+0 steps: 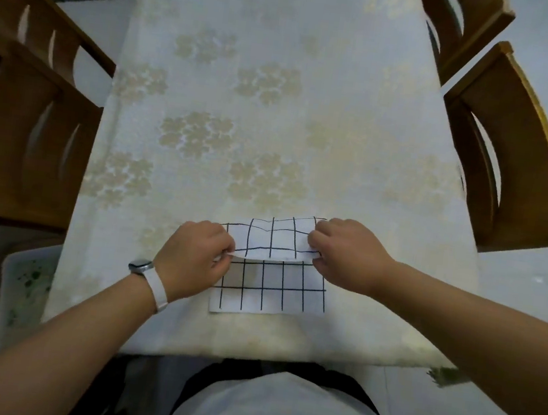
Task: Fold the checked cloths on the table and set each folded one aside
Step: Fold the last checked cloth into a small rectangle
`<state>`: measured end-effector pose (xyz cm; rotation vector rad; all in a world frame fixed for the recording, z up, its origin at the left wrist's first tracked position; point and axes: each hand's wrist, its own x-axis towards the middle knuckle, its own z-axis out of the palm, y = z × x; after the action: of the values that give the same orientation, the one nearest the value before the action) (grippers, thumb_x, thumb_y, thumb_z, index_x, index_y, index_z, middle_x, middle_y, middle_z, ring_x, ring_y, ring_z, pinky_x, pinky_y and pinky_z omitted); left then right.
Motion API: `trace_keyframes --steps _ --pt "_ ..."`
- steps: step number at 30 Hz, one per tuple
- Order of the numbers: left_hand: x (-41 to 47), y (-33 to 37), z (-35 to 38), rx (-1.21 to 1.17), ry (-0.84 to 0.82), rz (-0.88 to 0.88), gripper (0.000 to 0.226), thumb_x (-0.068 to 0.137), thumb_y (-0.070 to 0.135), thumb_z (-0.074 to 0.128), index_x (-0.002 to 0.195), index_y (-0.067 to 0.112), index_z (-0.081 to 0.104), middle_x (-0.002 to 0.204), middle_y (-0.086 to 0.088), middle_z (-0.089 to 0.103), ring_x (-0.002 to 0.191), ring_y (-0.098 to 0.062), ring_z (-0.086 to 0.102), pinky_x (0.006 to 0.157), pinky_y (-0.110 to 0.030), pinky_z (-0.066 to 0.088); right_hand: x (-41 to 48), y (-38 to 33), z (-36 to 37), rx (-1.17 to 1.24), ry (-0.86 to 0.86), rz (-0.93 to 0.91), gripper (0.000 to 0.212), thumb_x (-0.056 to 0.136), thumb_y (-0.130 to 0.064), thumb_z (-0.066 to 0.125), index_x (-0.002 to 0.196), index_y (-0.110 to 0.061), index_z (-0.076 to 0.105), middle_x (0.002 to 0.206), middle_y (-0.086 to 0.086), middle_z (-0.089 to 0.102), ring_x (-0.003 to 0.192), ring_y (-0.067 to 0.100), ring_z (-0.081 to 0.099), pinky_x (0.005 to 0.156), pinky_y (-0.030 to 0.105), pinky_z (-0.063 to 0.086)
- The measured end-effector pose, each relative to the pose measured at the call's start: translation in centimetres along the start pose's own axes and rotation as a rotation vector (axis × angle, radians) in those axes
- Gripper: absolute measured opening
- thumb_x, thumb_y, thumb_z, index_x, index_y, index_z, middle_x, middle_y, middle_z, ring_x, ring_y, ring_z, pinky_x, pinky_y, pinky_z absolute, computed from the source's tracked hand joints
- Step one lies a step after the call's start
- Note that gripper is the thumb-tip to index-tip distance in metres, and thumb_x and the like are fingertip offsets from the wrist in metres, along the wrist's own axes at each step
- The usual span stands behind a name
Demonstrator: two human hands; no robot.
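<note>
I judge the first fold only half-made, left hand (196, 256) and right hand (346, 254) each pinching a lifted corner of the white black-checked cloth (273, 286) at the cream floral worktop's (276, 121) near end.

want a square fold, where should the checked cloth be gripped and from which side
At the two corners of the lifted far edge, from either side, as the left hand and right hand pinch it. The checked cloth is rectangular and its near half lies flat on the table, so corner grips should keep that edge straight.
</note>
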<state>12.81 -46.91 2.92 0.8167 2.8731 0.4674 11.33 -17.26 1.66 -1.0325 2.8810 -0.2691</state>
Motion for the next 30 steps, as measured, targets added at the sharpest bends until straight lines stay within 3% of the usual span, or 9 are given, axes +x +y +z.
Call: trace_keyframes --steps 6,9,15,20,24,30 --pt "-3.6 1.5 4.9 0.041 -0.059 -0.001 0.014 0.078 0.019 0.052 0.075 0.015 0.065 0.070 -0.002 0.059 0.063 -0.025 0.054 0.056 -0.031 0.038 -3.3 -1.3 4.2 0.006 -0.094 -0.051 0.022 0.063 -0.020 0.071 0.080 -0.011 0.060 0.075 0.007 0.057 0.062 0.029 0.053 0.053 0.031 0.038" --pt "-4.7 2.1 7.0 0.050 -0.108 -0.080 0.008 0.074 0.017 0.056 0.071 0.014 0.063 0.069 -0.002 0.057 0.064 -0.026 0.053 0.058 -0.030 0.032 -4.2 -2.0 5.7 0.024 -0.165 -0.057 0.025 0.063 -0.021 0.073 0.082 -0.011 0.061 0.079 0.008 0.058 0.064 0.029 0.054 0.053 0.032 0.040" --pt "-6.9 2.8 9.5 0.042 -0.213 -0.274 0.009 0.069 0.018 0.065 0.078 0.018 0.067 0.079 0.002 0.061 0.071 -0.022 0.057 0.062 -0.030 0.036 -5.6 -3.3 7.8 -0.013 -0.357 -0.052 0.022 0.067 -0.024 0.065 0.087 -0.015 0.060 0.086 0.007 0.057 0.070 0.027 0.053 0.056 0.032 0.041" --pt "-7.3 2.0 9.1 0.006 -0.229 -0.258 0.022 0.075 0.037 0.052 0.080 0.020 0.065 0.081 0.004 0.060 0.072 -0.019 0.056 0.063 -0.030 0.040 -5.5 -3.0 6.9 0.029 -0.451 -0.067 0.032 0.073 -0.040 0.053 0.095 -0.017 0.059 0.095 0.004 0.055 0.079 0.023 0.051 0.064 0.032 0.039" --pt "-6.6 0.9 8.3 -0.026 -0.215 -0.228 0.028 0.080 0.045 0.052 0.083 0.020 0.066 0.084 0.005 0.059 0.076 -0.017 0.055 0.064 -0.031 0.045 -4.6 -2.7 6.0 0.110 -0.445 -0.043 0.043 0.080 -0.052 0.044 0.102 -0.018 0.061 0.102 0.002 0.054 0.085 0.022 0.052 0.070 0.033 0.042" --pt "-1.8 -0.5 6.2 -0.023 -0.162 -0.192 0.031 0.084 0.037 0.048 0.093 0.015 0.068 0.090 0.001 0.063 0.079 -0.021 0.058 0.067 -0.034 0.049 -0.8 -2.4 4.8 0.137 -0.349 0.067 0.030 0.087 -0.035 0.051 0.105 -0.013 0.062 0.103 0.007 0.055 0.087 0.027 0.054 0.071 0.037 0.048"
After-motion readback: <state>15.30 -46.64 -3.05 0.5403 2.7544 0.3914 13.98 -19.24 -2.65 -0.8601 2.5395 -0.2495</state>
